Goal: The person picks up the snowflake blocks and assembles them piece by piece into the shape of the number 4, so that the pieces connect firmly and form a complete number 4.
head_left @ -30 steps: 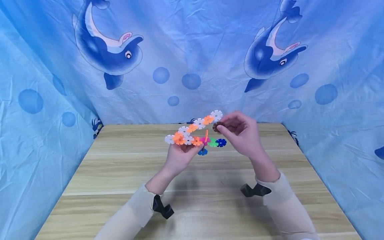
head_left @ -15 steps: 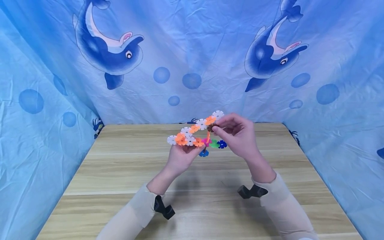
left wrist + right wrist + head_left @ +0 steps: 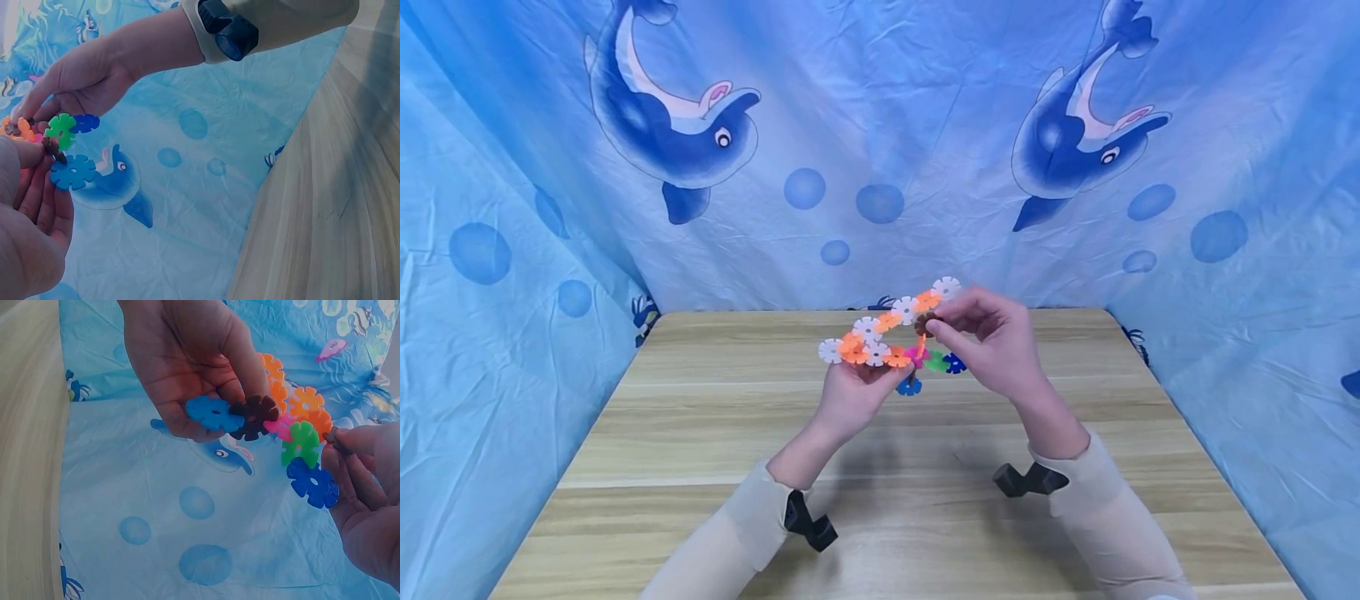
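My left hand [image 3: 853, 400] holds up a linked build of notched plastic snowflake discs [image 3: 876, 354] above the table. White and orange discs form its left part and an upper row. A pink disc [image 3: 915, 357] sits at a junction, where a green disc [image 3: 301, 447] and a dark blue disc [image 3: 314, 482] branch off. A dark brown disc [image 3: 253, 419] and a light blue disc [image 3: 206, 411] hang toward me. My right hand [image 3: 1000, 346] pinches another brown disc [image 3: 927, 325] between thumb and fingers, against the top of an upright orange disc [image 3: 922, 343]. Fingers partly cover that joint.
The wood-grain table [image 3: 880, 533] lies below both hands. A blue curtain [image 3: 880, 150] with printed dolphins stands behind it and along both sides. Black camera mounts [image 3: 811, 521] sit on both wrists, over light sleeves.
My right hand has moved left and slightly down, bringing the brown disc from apart to the upright orange disc. The held build has shifted slightly right.
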`<action>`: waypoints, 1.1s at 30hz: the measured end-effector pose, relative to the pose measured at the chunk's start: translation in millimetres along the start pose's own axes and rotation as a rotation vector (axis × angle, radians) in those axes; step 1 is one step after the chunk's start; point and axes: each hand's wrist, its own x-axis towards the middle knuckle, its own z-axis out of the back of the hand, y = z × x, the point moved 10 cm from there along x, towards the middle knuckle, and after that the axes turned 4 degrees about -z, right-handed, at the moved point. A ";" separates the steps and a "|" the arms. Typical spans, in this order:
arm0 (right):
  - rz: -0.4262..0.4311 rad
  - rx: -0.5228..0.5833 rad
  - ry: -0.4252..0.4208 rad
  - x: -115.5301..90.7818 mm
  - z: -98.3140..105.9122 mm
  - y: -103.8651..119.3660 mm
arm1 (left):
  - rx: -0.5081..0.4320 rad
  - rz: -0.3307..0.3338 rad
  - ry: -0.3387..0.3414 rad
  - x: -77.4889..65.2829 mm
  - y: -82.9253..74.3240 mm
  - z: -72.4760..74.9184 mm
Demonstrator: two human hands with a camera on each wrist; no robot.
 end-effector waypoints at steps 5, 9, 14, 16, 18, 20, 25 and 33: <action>0.011 0.001 0.016 -0.5 -1.2 1.3 | 0.037 -0.038 0.006 1.8 -1.8 0.4; 0.022 0.001 0.042 -0.1 -3.7 1.8 | 0.053 -0.043 0.008 2.0 -0.6 1.1; 0.031 0.004 0.068 0.4 -5.8 1.3 | 0.061 -0.020 0.007 1.4 2.0 1.6; 0.034 0.008 0.074 0.8 -6.3 0.8 | 0.072 -0.009 0.000 1.1 2.4 2.2; 0.036 0.012 0.078 1.1 -6.6 0.5 | 0.084 0.001 -0.003 1.0 3.3 2.5; 0.039 0.009 0.084 1.2 -7.0 -0.4 | 0.083 0.013 -0.006 0.4 3.9 2.3; 0.043 -0.009 0.082 0.4 -6.2 -0.6 | 0.065 0.018 -0.001 -0.3 2.7 0.2; 0.100 -0.090 0.042 -0.3 -1.8 2.8 | 0.018 -0.009 -0.016 4.5 -0.3 0.5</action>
